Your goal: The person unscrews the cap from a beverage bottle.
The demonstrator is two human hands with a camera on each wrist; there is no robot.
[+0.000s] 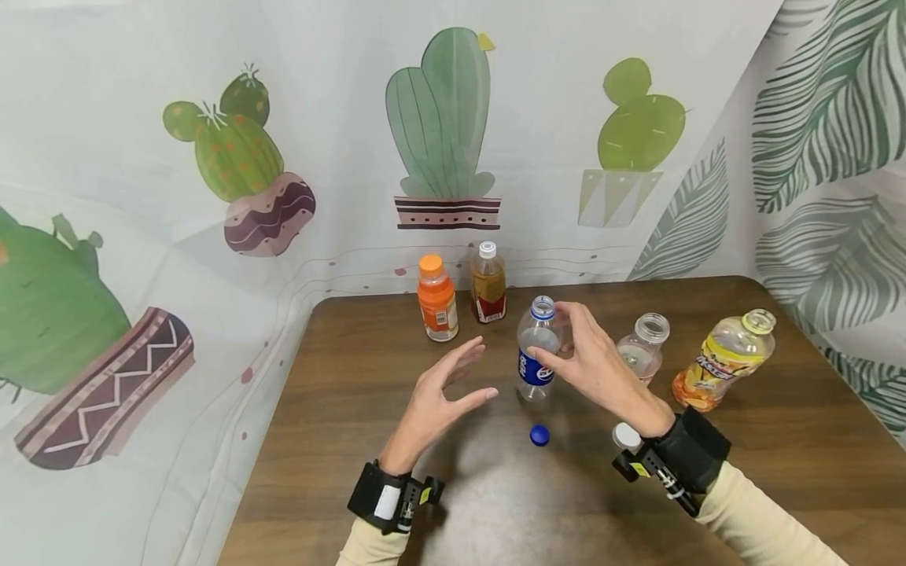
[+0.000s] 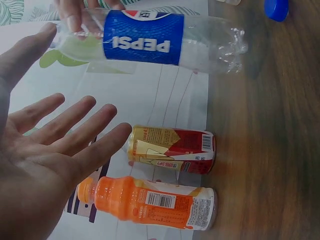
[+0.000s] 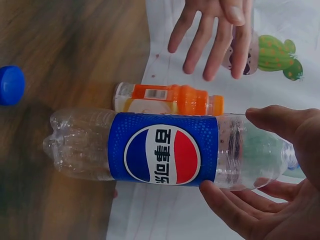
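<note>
A clear Pepsi bottle (image 1: 527,376) (image 2: 145,42) (image 3: 160,150) with a blue label stands uncapped on the brown table (image 1: 354,369). My right hand (image 1: 576,350) (image 3: 285,200) wraps loosely around its upper part, the thumb across the label and the fingertips on the far side. Its blue cap (image 1: 539,435) (image 2: 276,8) (image 3: 11,85) lies on the table just in front. My left hand (image 1: 439,393) (image 2: 50,145) hovers to the left of the bottle with fingers spread, holding nothing.
Behind stand a capped orange drink bottle (image 1: 436,303) (image 2: 150,202) and a brown tea bottle (image 1: 488,287) (image 2: 172,150). To the right are an uncapped clear bottle (image 1: 642,346) and an uncapped yellow-labelled bottle (image 1: 722,358). A white cap (image 1: 626,435) lies by my right wrist. Cactus-print cloth hangs behind.
</note>
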